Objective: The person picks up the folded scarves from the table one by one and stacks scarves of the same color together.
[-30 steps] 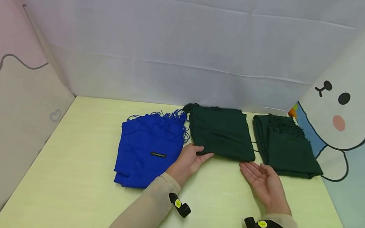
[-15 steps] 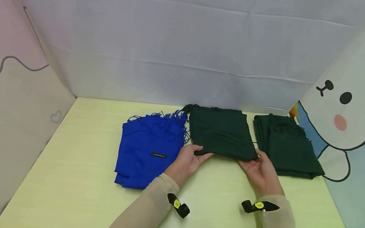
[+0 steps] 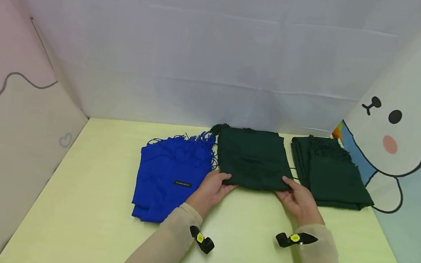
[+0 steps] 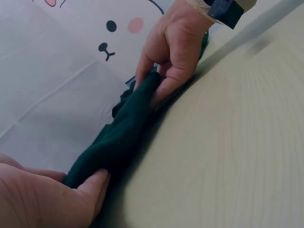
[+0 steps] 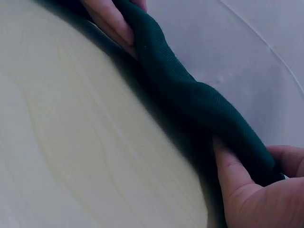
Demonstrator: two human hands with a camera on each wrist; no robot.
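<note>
A folded dark green scarf [image 3: 252,158] with a fringe at its back edge lies in the middle of the row in the head view. My left hand [image 3: 212,188] pinches its front left corner, thumb above and fingers beneath. At the front right corner my right hand [image 3: 298,200] grips the same scarf in the same way. Both wrist views show the front edge of the green scarf [image 4: 118,130] raised a little off the table, with fingers tucked under it. In the right wrist view the scarf edge [image 5: 190,95] bends in a wave between the two hands.
Left of the held scarf lies a folded blue scarf [image 3: 168,187] with a fringe and a black label. A second dark green folded scarf [image 3: 340,178] lies to the right. White cloth [image 3: 219,62] hangs behind the pale yellow table [image 3: 91,204], with printed cloth at both sides.
My right hand has moved from just in front of the scarf's right corner onto it and taken hold. The left hand keeps its hold. The head view has tilted slightly up.
</note>
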